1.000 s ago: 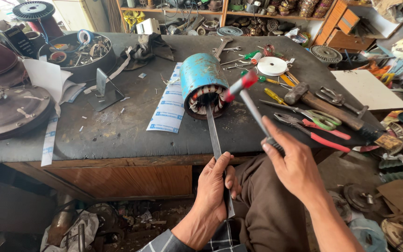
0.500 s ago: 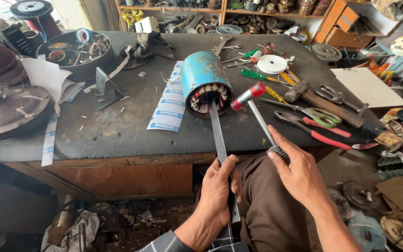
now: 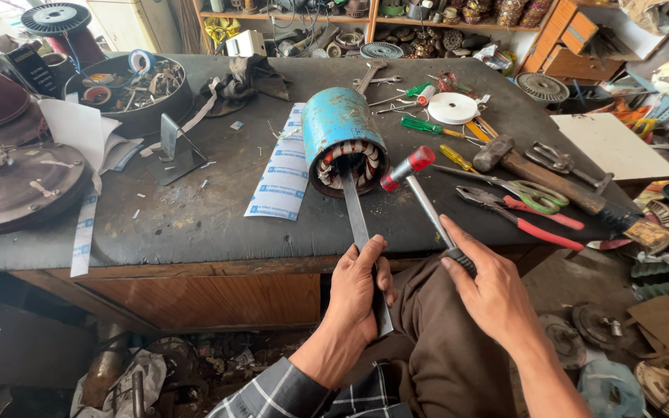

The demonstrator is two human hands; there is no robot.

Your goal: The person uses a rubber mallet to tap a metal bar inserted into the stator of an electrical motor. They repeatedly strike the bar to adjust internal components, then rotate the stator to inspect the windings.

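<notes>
Nearest, the left hand [image 3: 356, 290] grips a flat metal bar [image 3: 356, 217], fingers wrapped around its lower end. The right hand [image 3: 493, 290] is closed around the handle of a red-headed hammer [image 3: 408, 169]. The bar's far tip sits inside the blue motor stator [image 3: 344, 139], which lies on the dark counter [image 3: 195, 209] beside a printed paper strip [image 3: 280, 170].

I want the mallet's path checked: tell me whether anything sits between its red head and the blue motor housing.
Nothing visible does. The small mallet in the right hand hangs just right of the blue motor housing; only the flat metal bar, held by the left hand, runs alongside.
</notes>
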